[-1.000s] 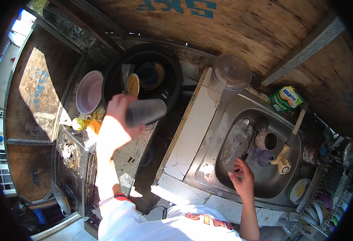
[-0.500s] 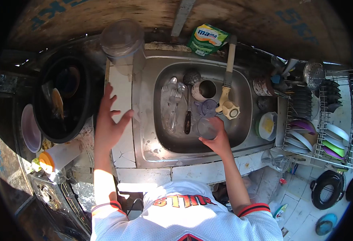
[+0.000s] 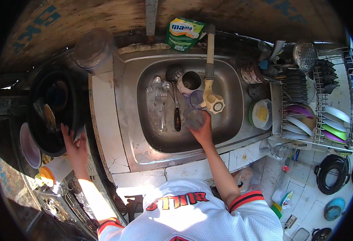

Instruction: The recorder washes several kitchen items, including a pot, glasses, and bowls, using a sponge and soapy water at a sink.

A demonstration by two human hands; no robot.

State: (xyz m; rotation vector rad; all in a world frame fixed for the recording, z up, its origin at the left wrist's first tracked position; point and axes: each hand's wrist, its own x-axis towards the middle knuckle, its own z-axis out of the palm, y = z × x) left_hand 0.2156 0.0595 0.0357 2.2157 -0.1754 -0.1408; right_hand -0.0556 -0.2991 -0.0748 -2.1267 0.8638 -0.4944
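My right hand [image 3: 203, 130] is closed round a clear drinking cup [image 3: 193, 119] inside the metal sink [image 3: 230, 120], below the beige tap [image 3: 214, 103]. Behind that cup are a clear purplish cup [image 3: 195, 99] and a light mug [image 3: 183, 89] lying with its dark mouth showing. To their left in the sink lie forks [image 3: 161, 94], spoons and a slotted ladle [image 3: 177, 116] with a dark handle. Over at the left, my left hand [image 3: 76, 152] has its fingers spread at the near right rim of a large black basin [image 3: 79, 102], holding nothing. Some dishes sit inside the basin.
A clear lidded container [image 3: 93, 48] stands at the back left and a green soap pouch [image 3: 184, 34] behind the sink. On the right are a bowl with a yellow sponge [image 3: 263, 113] and a wire dish rack [image 3: 319, 150]. An orange-lidded pitcher [image 3: 48, 176] lies near the basin.
My left hand has moved left from above the tiled ledge to the black basin's edge. My right hand still holds the clear cup in the sink. The whole view has shifted slightly.
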